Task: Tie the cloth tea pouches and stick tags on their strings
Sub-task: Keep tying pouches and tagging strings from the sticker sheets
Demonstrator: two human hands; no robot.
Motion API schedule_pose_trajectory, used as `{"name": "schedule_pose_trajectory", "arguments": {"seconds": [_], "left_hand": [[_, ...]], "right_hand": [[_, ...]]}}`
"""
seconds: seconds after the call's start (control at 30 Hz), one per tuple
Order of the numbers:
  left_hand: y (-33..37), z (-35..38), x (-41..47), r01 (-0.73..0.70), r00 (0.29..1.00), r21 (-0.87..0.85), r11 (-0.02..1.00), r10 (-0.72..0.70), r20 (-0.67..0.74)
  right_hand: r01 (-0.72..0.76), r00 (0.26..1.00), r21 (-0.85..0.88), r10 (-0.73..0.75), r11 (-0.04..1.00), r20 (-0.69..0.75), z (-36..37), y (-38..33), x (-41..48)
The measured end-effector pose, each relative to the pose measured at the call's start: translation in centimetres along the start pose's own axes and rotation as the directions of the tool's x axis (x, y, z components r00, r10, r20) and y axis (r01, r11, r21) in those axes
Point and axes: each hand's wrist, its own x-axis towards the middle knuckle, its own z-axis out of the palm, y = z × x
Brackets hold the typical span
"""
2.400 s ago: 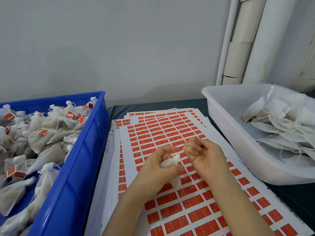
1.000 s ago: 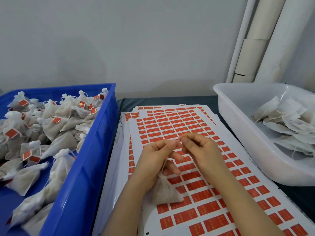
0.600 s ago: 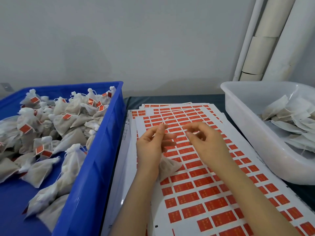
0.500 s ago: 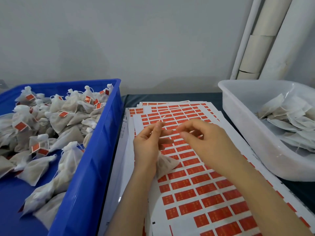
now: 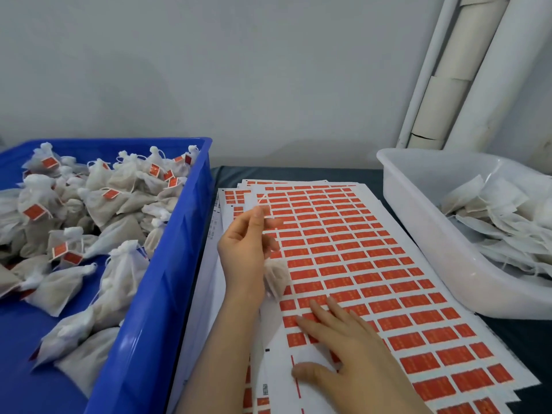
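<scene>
Open lane over the sticker sheets between blue crate and white tub

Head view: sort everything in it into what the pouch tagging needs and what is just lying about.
For the job:
left hand holding a pouch
right hand flat on the sticker sheets
blue crate of tagged pouches
white tub of flat untagged pouches

Just there:
cardboard tubes and a white pipe in the corner
</scene>
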Motion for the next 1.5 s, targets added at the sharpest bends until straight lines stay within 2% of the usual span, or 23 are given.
{"name": "schedule_pose_trajectory", "arguments": {"seconds": [0.27, 0.43, 0.67, 0.87, 1.03, 1.23, 1.4, 1.5], "left_hand": [[-0.2, 0.0, 0.2, -0.030, 0.999, 0.004, 1.000, 0.030, -0.026], [-0.3, 0.1, 0.2, -0.027, 1.000, 0.003, 1.000, 0.027, -0.016], [-0.4, 0.1, 0.0, -0.017, 1.000, 0.005, 1.000, 0.017, 0.007], [-0.3, 0.0, -0.1, -0.032, 0.999, 0.008, 0.999, 0.031, 0.022], [-0.2, 0.0, -0.2, -0.028, 0.999, 0.004, 1.000, 0.028, 0.022], [-0.1, 0.1, -0.2, -0.011, 0.999, -0.008, 1.000, 0.011, 0.032], [-0.2, 0.0, -0.1, -0.011, 0.999, -0.006, 1.000, 0.011, 0.033], [-0.2, 0.0, -0.1, -0.011, 0.999, -0.012, 1.000, 0.011, 0.035]], "right_hand": [[-0.051, 0.984, 0.148, 0.075, 0.988, -0.162, 1.4, -0.4, 1.6], [-0.062, 0.982, 0.046, 0.069, 0.997, -0.174, 2.6, -0.3, 2.4], [-0.030, 0.998, -0.021, 0.031, 0.999, 0.048, 1.2, -0.4, 2.7], [-0.007, 0.995, -0.016, 0.009, 1.000, 0.095, 0.5, -0.6, 1.4], [0.002, 0.942, -0.171, 0.056, 0.985, 0.330, -0.8, -1.3, 2.1], [-0.004, 0.961, -0.124, 0.038, 0.992, 0.274, -0.4, -1.0, 1.8], [-0.003, 0.955, -0.165, 0.051, 0.986, 0.292, 0.1, -0.8, 2.4], [0.016, 0.978, -0.153, 0.016, 0.988, 0.210, 1.0, 0.0, 2.1]]}}
